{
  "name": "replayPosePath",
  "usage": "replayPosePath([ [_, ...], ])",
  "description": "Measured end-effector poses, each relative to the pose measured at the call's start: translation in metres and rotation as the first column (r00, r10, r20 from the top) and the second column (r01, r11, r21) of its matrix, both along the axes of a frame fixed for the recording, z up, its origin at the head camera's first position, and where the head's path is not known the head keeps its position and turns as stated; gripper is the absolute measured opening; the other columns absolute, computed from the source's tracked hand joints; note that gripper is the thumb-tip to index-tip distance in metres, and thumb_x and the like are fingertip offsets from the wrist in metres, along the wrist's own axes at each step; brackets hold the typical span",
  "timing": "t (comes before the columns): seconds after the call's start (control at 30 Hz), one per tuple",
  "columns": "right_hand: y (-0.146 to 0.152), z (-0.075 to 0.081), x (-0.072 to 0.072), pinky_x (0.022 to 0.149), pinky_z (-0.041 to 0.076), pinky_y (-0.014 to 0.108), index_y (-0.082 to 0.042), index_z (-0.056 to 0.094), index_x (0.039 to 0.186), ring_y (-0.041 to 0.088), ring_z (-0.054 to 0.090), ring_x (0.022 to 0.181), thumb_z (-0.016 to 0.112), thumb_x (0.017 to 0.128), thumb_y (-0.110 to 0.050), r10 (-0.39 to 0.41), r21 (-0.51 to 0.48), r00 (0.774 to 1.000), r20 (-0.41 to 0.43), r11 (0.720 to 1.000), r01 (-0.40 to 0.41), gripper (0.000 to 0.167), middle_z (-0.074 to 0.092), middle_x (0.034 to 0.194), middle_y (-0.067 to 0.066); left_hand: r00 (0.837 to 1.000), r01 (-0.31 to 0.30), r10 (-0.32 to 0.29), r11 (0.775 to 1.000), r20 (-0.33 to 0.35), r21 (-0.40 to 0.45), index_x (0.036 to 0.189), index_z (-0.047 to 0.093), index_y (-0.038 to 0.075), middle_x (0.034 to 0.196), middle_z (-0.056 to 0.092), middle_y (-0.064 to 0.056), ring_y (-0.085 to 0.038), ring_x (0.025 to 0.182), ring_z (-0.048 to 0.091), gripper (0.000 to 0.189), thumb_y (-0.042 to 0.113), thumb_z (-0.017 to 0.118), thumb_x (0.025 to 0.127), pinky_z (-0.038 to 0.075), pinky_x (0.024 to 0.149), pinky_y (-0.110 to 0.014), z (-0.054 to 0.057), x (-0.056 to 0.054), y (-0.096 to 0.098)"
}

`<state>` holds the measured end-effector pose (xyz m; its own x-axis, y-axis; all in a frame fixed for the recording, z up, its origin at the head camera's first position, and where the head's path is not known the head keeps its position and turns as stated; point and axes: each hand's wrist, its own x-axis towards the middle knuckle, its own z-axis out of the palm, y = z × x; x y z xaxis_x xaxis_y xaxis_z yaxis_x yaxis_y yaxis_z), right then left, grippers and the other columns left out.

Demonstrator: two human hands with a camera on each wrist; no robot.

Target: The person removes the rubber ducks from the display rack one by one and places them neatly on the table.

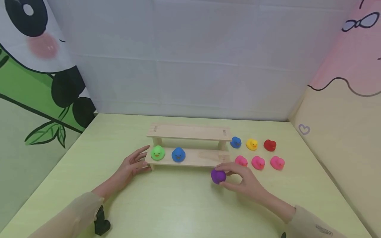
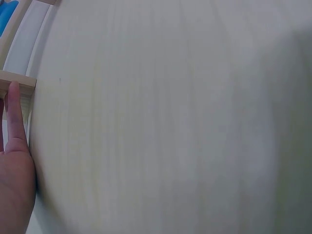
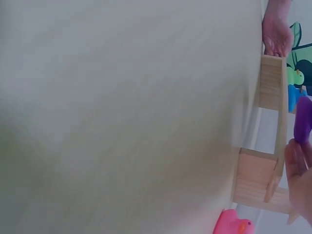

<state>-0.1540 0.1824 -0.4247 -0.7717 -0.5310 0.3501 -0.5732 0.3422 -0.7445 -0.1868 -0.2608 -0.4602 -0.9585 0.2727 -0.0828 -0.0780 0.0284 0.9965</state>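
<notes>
A two-step wooden rack (image 1: 202,158) stands mid-table, with a green rubber duck (image 1: 157,152) and a blue rubber duck (image 1: 178,154) on the left half of its lower step. My left hand (image 1: 132,165) is at the rack's left end, its extended fingers right at the edge of the lower step. Between thumb and fingers, my right hand (image 1: 242,180) pinches a purple rubber duck (image 1: 218,176) in front of the lower step's right end. In the right wrist view the purple duck (image 3: 303,119) shows at the fingertips, close to the rack (image 3: 282,122).
Right of the rack, a blue duck (image 1: 236,142), a yellow duck (image 1: 251,144) and a red duck (image 1: 270,145) form a back row. Pink ducks (image 1: 258,163) line up before them. The upper step (image 1: 190,131) rises behind the lower one. A pale curtain (image 1: 193,66) closes off the back.
</notes>
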Motion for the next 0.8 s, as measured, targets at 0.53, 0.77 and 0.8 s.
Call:
replayPosePath([
  [0.53, 0.060, -0.012, 0.014, 0.081, 0.061, 0.026, -0.017, 0.066, 0.123, 0.003, 0.065, 0.108, 0.081, 0.081, -0.013, -0.011, 0.045, 0.996, -0.084, 0.999, 0.015, 0.045, 0.071, 0.119, -0.003, 1.000, 0.008, -0.008, 1.000, -0.022, -0.005, 0.158, 0.023, 0.018, 0.133, 0.053, 0.015, -0.001, 0.115, 0.063, 0.069, 0.011, 0.057, 0.099, 0.058, 0.093, -0.027, 0.003, 0.003, 0.000],
  [0.77, 0.076, -0.017, 0.014, 0.082, 0.061, 0.025, -0.016, 0.065, 0.124, 0.003, 0.064, 0.106, 0.079, 0.084, -0.019, -0.018, 0.111, 1.000, -0.008, 0.994, 0.019, 0.043, 0.070, 0.119, 0.001, 1.000, 0.006, -0.006, 1.000, -0.022, 0.005, 0.158, 0.023, 0.016, 0.133, 0.054, 0.013, -0.002, 0.114, 0.063, 0.068, 0.009, 0.057, 0.099, 0.058, 0.093, -0.028, 0.003, 0.003, 0.002],
  [0.8, 0.078, -0.018, 0.014, 0.083, 0.060, 0.025, -0.017, 0.065, 0.124, 0.003, 0.064, 0.106, 0.079, 0.084, -0.022, -0.025, 0.129, 1.000, 0.017, 0.991, 0.023, 0.042, 0.070, 0.119, 0.000, 1.000, 0.009, -0.009, 1.000, -0.021, 0.006, 0.158, 0.023, 0.016, 0.133, 0.054, 0.013, -0.002, 0.114, 0.063, 0.068, 0.010, 0.056, 0.099, 0.058, 0.093, -0.028, 0.003, 0.003, 0.002],
])
